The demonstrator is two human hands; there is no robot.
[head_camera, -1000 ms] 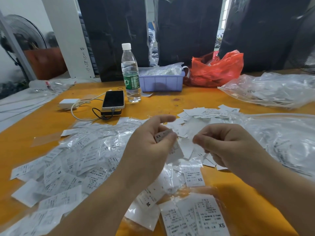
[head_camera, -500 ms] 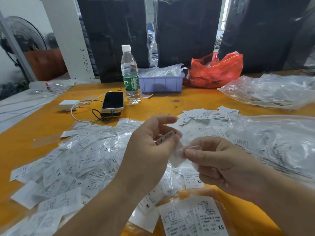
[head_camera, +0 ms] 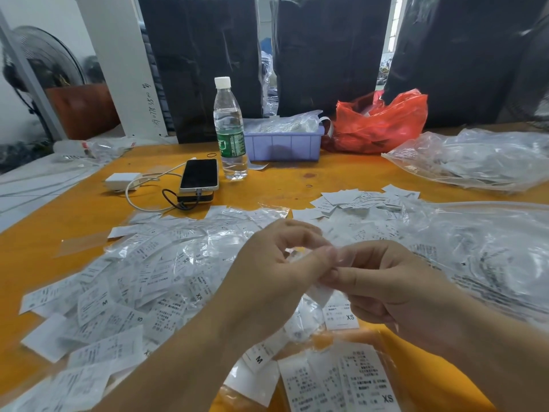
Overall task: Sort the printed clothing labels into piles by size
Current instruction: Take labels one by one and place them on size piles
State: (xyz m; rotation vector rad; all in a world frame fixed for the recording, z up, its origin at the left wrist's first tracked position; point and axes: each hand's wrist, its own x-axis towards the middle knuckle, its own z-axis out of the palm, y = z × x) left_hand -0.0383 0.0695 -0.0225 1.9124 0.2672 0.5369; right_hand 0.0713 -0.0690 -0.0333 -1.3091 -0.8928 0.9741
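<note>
White printed size labels in clear sleeves lie heaped on the orange table (head_camera: 297, 182): a mixed heap (head_camera: 133, 286) at the left with M, S and XS marks, and a smaller pile (head_camera: 359, 200) beyond my hands. Two XS labels (head_camera: 356, 382) lie at the near edge. My left hand (head_camera: 267, 281) and my right hand (head_camera: 389, 283) meet over the middle. Both pinch one small label in a clear sleeve (head_camera: 322, 292), blurred and mostly hidden between the fingers.
A water bottle (head_camera: 230, 129), a phone (head_camera: 199, 175) on a power bank with a cable and white charger (head_camera: 121, 181), a purple bin (head_camera: 282, 144), a red plastic bag (head_camera: 380, 123) and clear bags of labels (head_camera: 475, 156) stand further back. Black wrapped bundles line the far edge.
My right hand has moved left and closed up against my left hand. The label once held by my left hand alone is now pinched between both.
</note>
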